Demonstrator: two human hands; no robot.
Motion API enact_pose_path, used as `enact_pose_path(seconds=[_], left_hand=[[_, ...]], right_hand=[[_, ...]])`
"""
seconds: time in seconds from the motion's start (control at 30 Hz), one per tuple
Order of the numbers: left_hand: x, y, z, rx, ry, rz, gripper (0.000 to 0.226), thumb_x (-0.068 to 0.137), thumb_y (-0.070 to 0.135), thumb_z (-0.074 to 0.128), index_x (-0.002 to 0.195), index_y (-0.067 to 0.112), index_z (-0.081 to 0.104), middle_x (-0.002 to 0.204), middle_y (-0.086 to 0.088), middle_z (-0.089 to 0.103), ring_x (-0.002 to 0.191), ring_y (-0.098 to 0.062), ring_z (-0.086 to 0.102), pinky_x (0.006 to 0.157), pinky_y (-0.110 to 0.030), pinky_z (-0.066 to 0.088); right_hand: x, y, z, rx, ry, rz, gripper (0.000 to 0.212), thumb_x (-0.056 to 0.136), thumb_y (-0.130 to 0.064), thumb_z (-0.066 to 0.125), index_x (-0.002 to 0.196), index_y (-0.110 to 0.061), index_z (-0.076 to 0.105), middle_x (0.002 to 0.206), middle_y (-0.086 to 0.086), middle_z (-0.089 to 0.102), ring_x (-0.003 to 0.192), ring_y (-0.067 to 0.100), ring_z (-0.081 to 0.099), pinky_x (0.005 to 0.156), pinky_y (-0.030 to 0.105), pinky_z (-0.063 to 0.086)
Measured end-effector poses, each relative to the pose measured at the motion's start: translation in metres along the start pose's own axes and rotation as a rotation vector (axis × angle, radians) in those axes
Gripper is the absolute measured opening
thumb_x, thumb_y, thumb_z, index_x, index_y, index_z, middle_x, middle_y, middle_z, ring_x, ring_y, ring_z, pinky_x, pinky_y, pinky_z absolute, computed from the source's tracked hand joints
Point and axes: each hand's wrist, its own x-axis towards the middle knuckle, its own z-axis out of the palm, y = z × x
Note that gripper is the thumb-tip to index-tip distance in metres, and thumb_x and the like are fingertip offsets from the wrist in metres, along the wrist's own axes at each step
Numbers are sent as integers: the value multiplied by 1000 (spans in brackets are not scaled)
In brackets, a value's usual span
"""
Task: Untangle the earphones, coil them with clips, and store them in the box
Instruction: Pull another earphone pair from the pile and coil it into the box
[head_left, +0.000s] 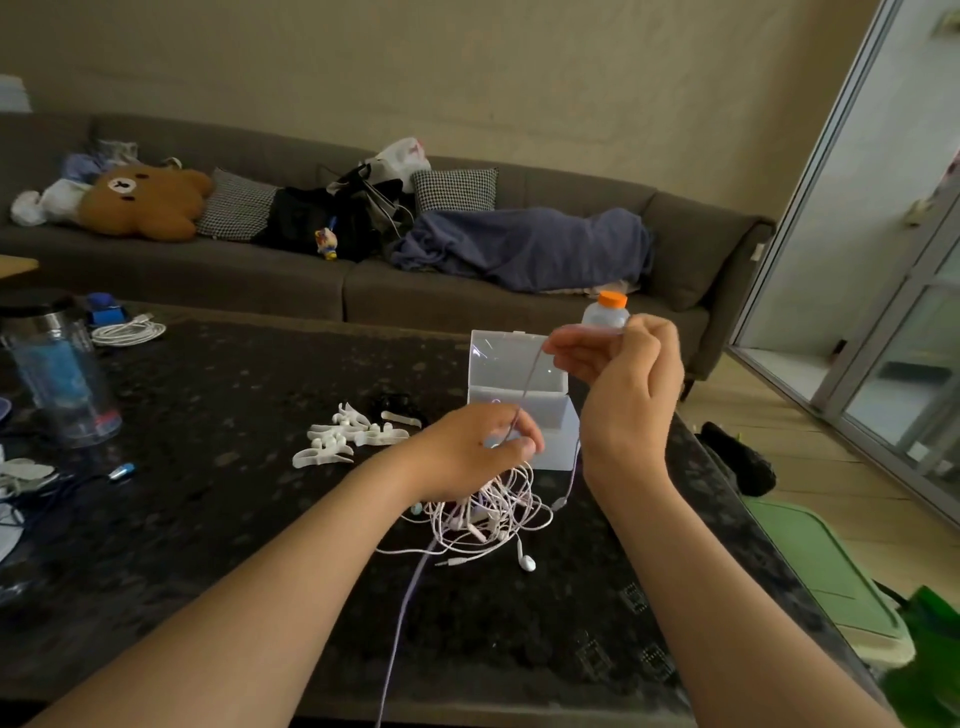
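Observation:
A tangle of white and pale purple earphones (488, 519) lies on the dark table (218, 545). My left hand (467, 447) hovers just above the tangle and pinches a thin purple cable. That cable (527, 384) runs up to my right hand (628, 384), which is raised and pinches its upper end. Another purple strand (402, 613) trails toward the near table edge. A pile of white clips (343, 434) lies left of my left hand. The clear plastic box (519, 395) stands open behind my hands.
A small bottle with an orange cap (608, 312) stands behind my right hand. At the left stand a clear tumbler (57, 379) and a coiled white cable (127, 332). A cluttered sofa (363, 249) runs along the back; a green lid (821, 571) lies on the floor at right.

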Motion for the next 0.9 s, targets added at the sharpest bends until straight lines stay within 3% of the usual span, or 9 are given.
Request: enact_pose_path(seconds=[0.1,0.23,0.3,0.37,0.43,0.5,0.57,0.73,0.9], left_hand=[[3,-11,5,125,-62,-44,30,113,28,41,108,20,69,101,9,68,73,4,59,74,-19,50],[0,-27,1,325,-32,-121,36,113,14,36,117,12,72,108,8,64,89,-3,57,70,-10,37],[0,-31,-2,269,40,-114,39,114,17,36,110,13,75,97,11,67,84,3,62,67,-8,37],[0,-27,-2,250,77,-78,40,114,20,38,106,14,77,86,13,65,72,9,61,63,-7,41],[3,-24,-1,190,118,-33,41,114,25,39,105,19,78,93,6,72,75,1,66,70,-17,53],[4,-20,-1,87,153,-18,40,114,30,39,103,24,78,96,7,77,80,-7,71,76,-33,59],[5,-16,-2,-10,170,-3,37,114,33,42,99,26,75,88,5,79,70,-5,69,63,-27,54],[2,-13,-2,-57,191,39,33,113,32,48,96,21,74,81,0,78,52,-4,56,49,-18,42],[0,-21,-9,-40,212,28,34,113,37,47,94,24,73,84,5,77,79,-23,72,76,-44,59]], right_hand=[[1,-2,0,-12,122,-135,18,111,-22,29,110,-16,46,101,9,74,93,24,76,85,42,62],[5,-1,-8,-263,217,-291,13,107,-14,39,105,-15,52,98,1,60,84,0,56,79,26,50],[5,-1,-8,-207,163,-188,16,105,-10,42,97,-15,56,94,2,64,82,-5,59,78,18,50],[2,-4,-3,69,21,98,19,105,-12,41,93,-14,56,91,14,72,89,16,75,82,34,63],[-1,-5,-1,115,-114,337,18,105,-13,42,97,-6,56,80,16,73,68,30,73,60,41,62],[-3,4,-4,-253,-240,327,18,102,-20,52,100,-9,65,70,5,70,52,12,61,49,31,47],[-2,16,-7,-641,-349,207,17,95,-32,63,104,-21,72,78,-4,73,56,0,63,53,23,49],[-5,33,-6,-1067,-592,-4,27,99,-46,59,117,-33,73,114,-1,73,101,22,69,86,45,63],[0,35,-13,-1297,-700,-65,28,109,-39,50,100,-23,70,102,1,69,89,22,68,79,41,62]])
